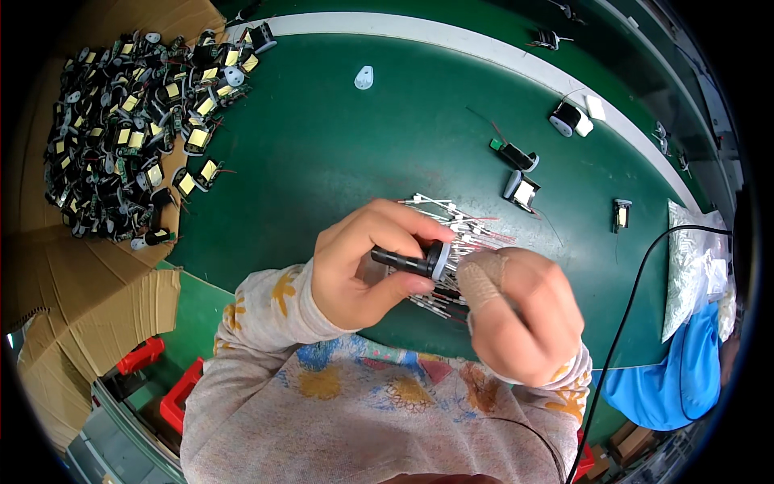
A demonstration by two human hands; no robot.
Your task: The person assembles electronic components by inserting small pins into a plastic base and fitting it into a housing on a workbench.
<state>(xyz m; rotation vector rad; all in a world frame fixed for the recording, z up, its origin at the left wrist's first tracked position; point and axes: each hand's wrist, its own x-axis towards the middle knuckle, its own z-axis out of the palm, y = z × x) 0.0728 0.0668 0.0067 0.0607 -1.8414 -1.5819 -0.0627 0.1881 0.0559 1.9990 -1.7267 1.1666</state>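
Note:
In my left hand (363, 262) is a black cylindrical part (403, 260) with a pale grey round rim, gripped between thumb and fingers. It lies sideways, rim toward the right. My right hand (520, 310) is closed at the rim, its fingertips pressed together; what they pinch, if anything, is hidden. Tape wraps one of its fingers. Under and between both hands lies a loose bunch of thin wire leads (463, 226), white and red, with small white connectors.
An open cardboard box (121, 290) at the left holds a heap of small black assemblies (129, 137) with yellow pads. Similar assemblies (520, 189) lie on the green table (322, 145), with a grey cap (364, 77). A clear bag (692, 266) and black cable (625, 323) are at right.

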